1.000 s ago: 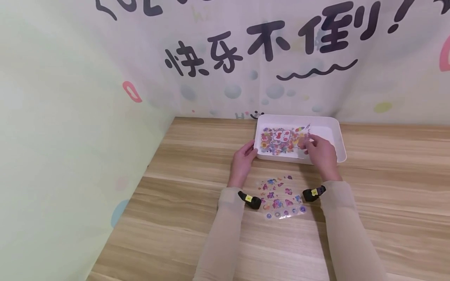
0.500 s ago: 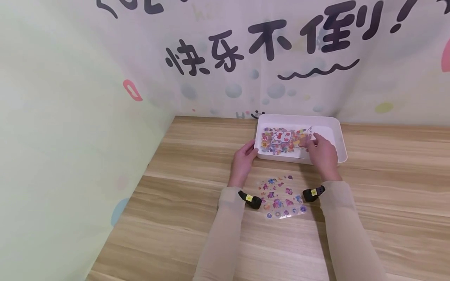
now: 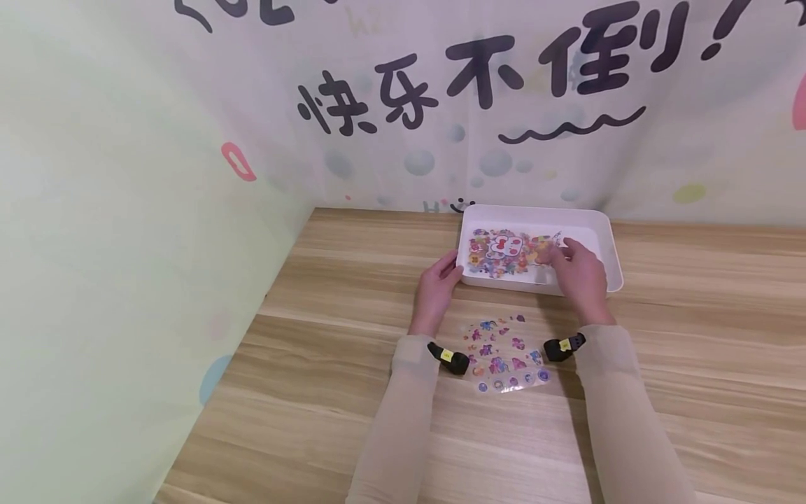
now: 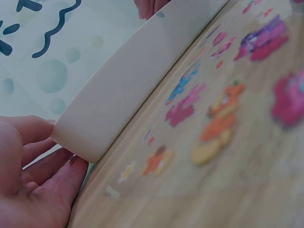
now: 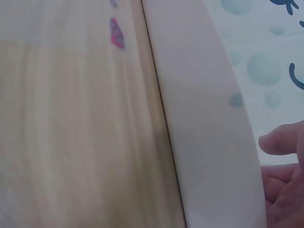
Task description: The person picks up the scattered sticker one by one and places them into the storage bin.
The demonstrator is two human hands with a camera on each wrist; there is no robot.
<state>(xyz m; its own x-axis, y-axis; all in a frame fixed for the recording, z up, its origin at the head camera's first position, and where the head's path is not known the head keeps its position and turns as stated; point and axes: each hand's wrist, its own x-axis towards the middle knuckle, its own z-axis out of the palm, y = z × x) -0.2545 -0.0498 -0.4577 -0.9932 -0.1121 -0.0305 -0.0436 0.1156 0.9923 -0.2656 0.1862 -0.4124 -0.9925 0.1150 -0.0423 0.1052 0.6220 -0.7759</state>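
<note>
A white tray (image 3: 598,246) stands against the back wall sheet. My left hand (image 3: 436,288) grips its near left corner, the fingers bent round the corner in the left wrist view. Inside the tray, on its left part, lies a clear sticker pack (image 3: 504,246) full of small colourful pictures, a white figure with a red bow among them. My right hand (image 3: 579,274) reaches over the tray's front wall and holds the pack's clear right end. In the right wrist view, that wall hides the fingertips. Nearer me a transparent sticker sheet (image 3: 504,353) lies flat between my forearms.
The tray sits on a wood-grain table (image 3: 327,294). Behind it hangs a printed wall sheet (image 3: 378,168) with large dark lettering. A pale green wall (image 3: 113,210) borders the table on the left. Black wrist cameras (image 3: 450,358) are strapped on both wrists.
My right hand has moved slightly right and lower, and the pack's clear right end has come down with it. The left hand stays at the tray corner.
</note>
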